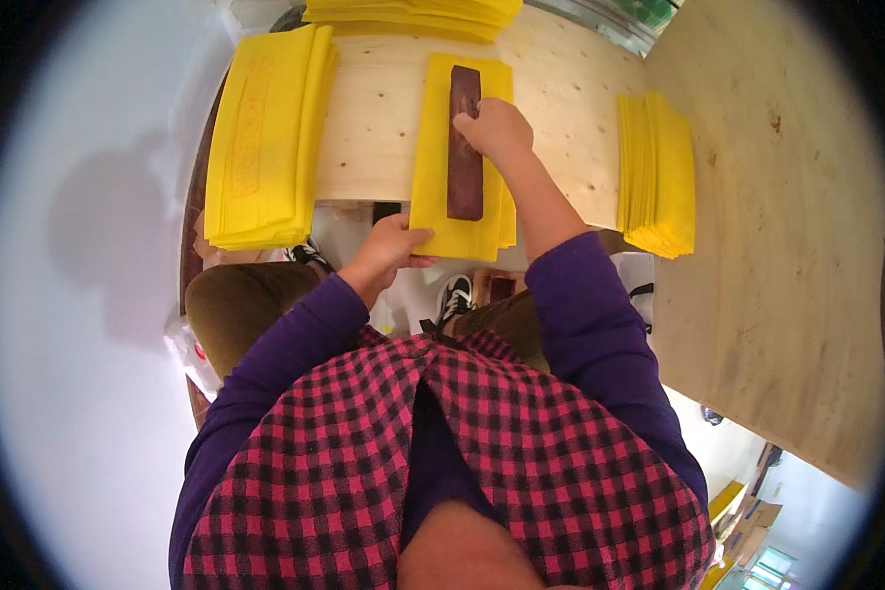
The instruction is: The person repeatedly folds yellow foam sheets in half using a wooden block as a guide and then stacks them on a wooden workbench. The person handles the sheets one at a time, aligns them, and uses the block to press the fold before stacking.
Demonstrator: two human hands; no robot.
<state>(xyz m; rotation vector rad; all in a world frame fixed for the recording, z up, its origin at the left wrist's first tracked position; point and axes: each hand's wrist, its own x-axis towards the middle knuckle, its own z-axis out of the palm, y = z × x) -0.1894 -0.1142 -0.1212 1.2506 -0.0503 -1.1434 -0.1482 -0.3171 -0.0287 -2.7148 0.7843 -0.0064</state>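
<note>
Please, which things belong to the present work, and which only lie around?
Work, apparently: dark red block, in right hand; yellow sheets beneath, left hand holding them; left yellow stack; right yellow stack.
Lying around, probably: cardboard boxes, lower right; plastic bag, left.

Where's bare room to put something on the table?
Bare wood shows between the left stack and middle stack, and between that and the right stack. Crowded: the middle stack, with block, left hand and right hand.
</note>
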